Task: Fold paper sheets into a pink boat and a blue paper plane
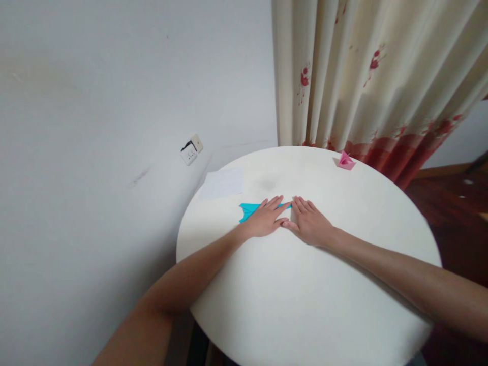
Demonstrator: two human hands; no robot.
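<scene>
Hands flat: left hand and right hand spread open, pressing blue paper; crease firmly, edges aligned.

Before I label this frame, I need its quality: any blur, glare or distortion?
Head view: wide-angle bending bows the curtain and stretches the forearms at the edges; soft overall, no hard glare; the white table is bright with faint shadows beside the left hand and right hand; the blue folded paper stays legible.
</scene>
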